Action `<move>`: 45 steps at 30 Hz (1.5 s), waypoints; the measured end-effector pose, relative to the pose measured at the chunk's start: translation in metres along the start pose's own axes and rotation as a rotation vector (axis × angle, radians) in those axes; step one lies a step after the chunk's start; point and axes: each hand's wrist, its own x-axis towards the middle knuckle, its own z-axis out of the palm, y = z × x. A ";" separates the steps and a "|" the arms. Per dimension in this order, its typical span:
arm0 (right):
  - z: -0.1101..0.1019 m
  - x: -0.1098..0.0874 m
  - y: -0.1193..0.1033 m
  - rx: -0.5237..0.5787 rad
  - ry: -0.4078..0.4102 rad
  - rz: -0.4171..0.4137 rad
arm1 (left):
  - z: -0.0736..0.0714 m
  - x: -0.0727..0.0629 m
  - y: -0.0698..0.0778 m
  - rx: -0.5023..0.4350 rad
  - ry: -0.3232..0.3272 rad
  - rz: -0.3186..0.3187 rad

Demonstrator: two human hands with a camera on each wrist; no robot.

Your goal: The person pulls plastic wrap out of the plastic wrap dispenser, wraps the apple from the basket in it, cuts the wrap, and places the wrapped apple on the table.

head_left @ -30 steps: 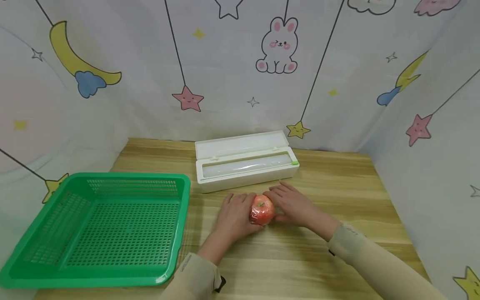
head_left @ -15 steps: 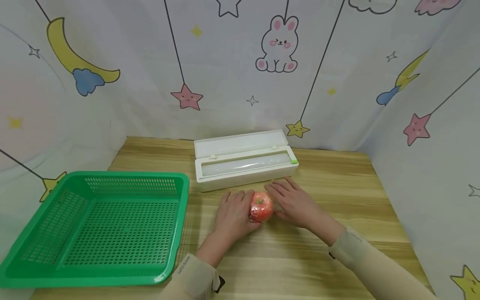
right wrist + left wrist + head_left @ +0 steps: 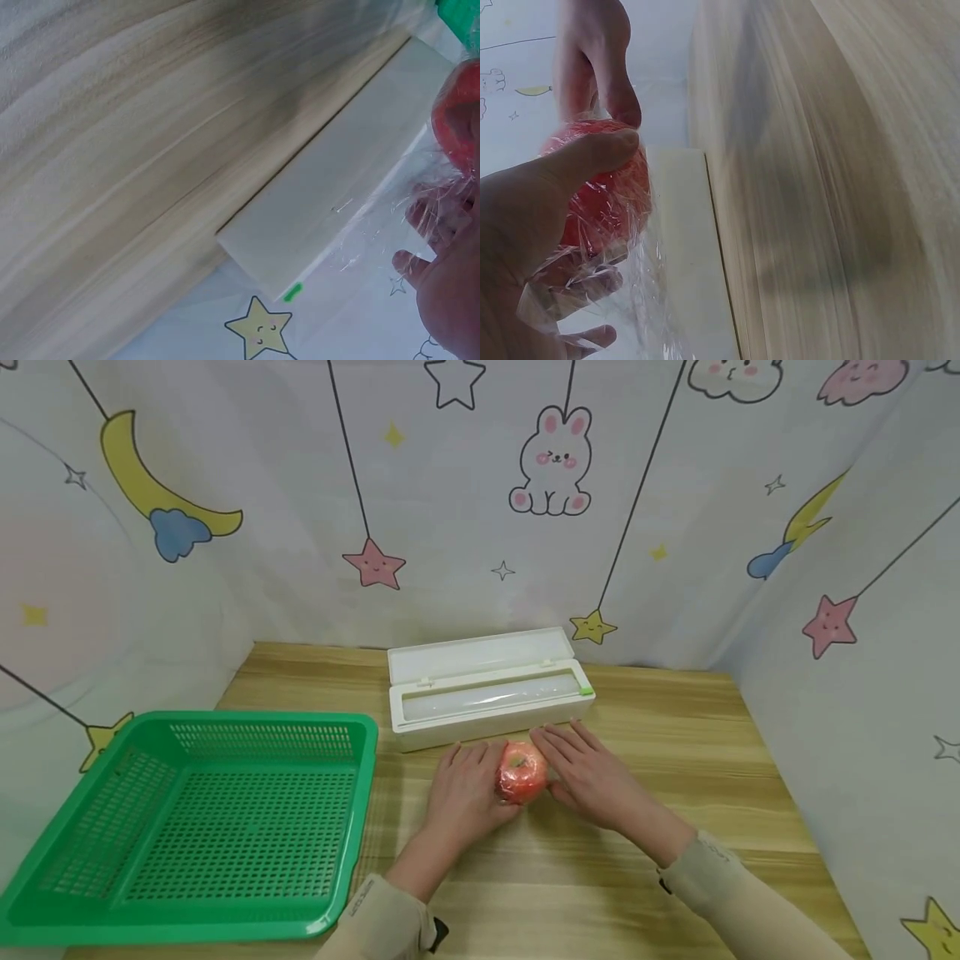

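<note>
A red apple (image 3: 522, 773) wrapped in clear cling film sits between both hands in front of the white box. My left hand (image 3: 467, 791) grips its left side, the thumb across the near face and the fingers behind it. Loose cling film (image 3: 649, 292) trails from the apple over those fingers in the left wrist view. My right hand (image 3: 592, 777) holds the apple's right side, its thumb (image 3: 621, 101) at the skin. In the right wrist view, film also spreads over the right fingers (image 3: 409, 262). Part of the apple is hidden by the hands.
Just behind the hands stands a white cling film dispenser box (image 3: 491, 722), lid raised, a film roll (image 3: 491, 696) inside and a green slider (image 3: 586, 691) at its right end. A green plastic basket (image 3: 363, 810) occupies the left side of the wooden table (image 3: 600, 893). Patterned cloth walls surround it.
The apple has turned slightly and shifted a little left between the hands. The right fingers have moved a bit farther over its far right side. The head view has tilted slightly.
</note>
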 end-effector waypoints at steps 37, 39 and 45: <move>-0.004 0.006 -0.046 0.859 0.215 0.321 | -0.014 0.000 -0.002 -0.009 0.163 0.023; -0.003 0.006 -0.047 0.886 0.221 0.335 | -0.014 0.000 -0.002 -0.008 0.169 0.024; -0.002 0.008 -0.048 0.956 0.260 0.355 | -0.014 0.001 -0.003 0.004 0.197 0.036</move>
